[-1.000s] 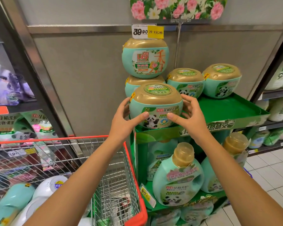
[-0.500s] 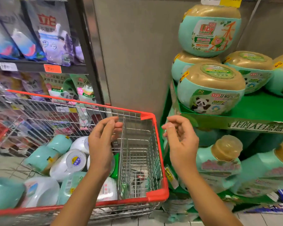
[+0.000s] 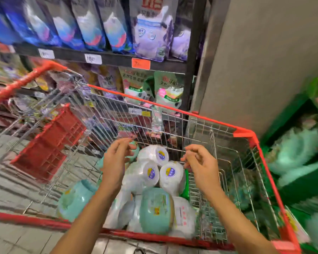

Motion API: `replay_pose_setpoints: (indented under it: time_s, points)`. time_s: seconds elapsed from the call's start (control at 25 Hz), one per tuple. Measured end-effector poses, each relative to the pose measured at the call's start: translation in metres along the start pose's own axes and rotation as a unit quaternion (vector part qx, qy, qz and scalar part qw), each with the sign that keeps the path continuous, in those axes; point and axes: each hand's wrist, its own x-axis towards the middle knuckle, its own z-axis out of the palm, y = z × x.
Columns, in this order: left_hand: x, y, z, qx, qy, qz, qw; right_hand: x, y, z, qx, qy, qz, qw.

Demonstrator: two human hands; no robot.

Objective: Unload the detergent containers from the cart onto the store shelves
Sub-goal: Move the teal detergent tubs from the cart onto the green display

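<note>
Containers of detergent (image 3: 170, 177) are lying in a heap inside the cart (image 3: 243, 133), mostly in its near middle part, while the right part of the cart is showing only bare wire. Several of them are looking white and rounded, each one carrying a round blue and yellow sticker on the end that is facing up. Three of these white containers (image 3: 151, 174) are sitting close together, touching one another. In front of them, against the near red rim of the cart, a mint-green container (image 3: 156, 211) is lying with a pale label and a small yellow mark on it; the print is too blurred to read. A second green container (image 3: 74, 200) is resting further to the left inside the cart.

Both hands are hovering above the heap. The left hand (image 3: 116, 162) is hanging over the left side of the white containers, its fingers loosely bent and holding nothing. The right hand (image 3: 200, 167) is hanging over their right side, its fingers also loosely bent and empty.

Beyond the left wire wall of the cart a red crate (image 3: 50, 143) is standing on the floor. Behind the far side of the cart, shelves (image 3: 114, 58) are carrying rows of pouches (image 3: 147, 32). To the right of the cart a green display (image 3: 299, 153) is showing only as a blur.
</note>
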Motion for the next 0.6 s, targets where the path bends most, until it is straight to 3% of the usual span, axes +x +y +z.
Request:
replay_pose_setpoints:
  time_s: [0.2,0.4,0.48,0.6]
  points:
    - [0.052,-0.089,-0.029,0.163,-0.104,-0.16,0.968,0.019,0.073,0.052,-0.108,0.003,0.155,0.982]
    - [0.051,-0.15,-0.017,0.242,-0.213,-0.319,0.891,-0.001,0.147,0.051,-0.236,-0.078,0.349,0.903]
    - [0.045,-0.16,-0.012,0.275,-0.279,-0.341,0.855,-0.012,0.165,0.046,-0.227,-0.125,0.414,0.873]
    - [0.031,-0.169,-0.013,0.332,-0.388,-0.355,0.783,-0.026,0.177,0.048,-0.128,-0.195,0.477,0.847]
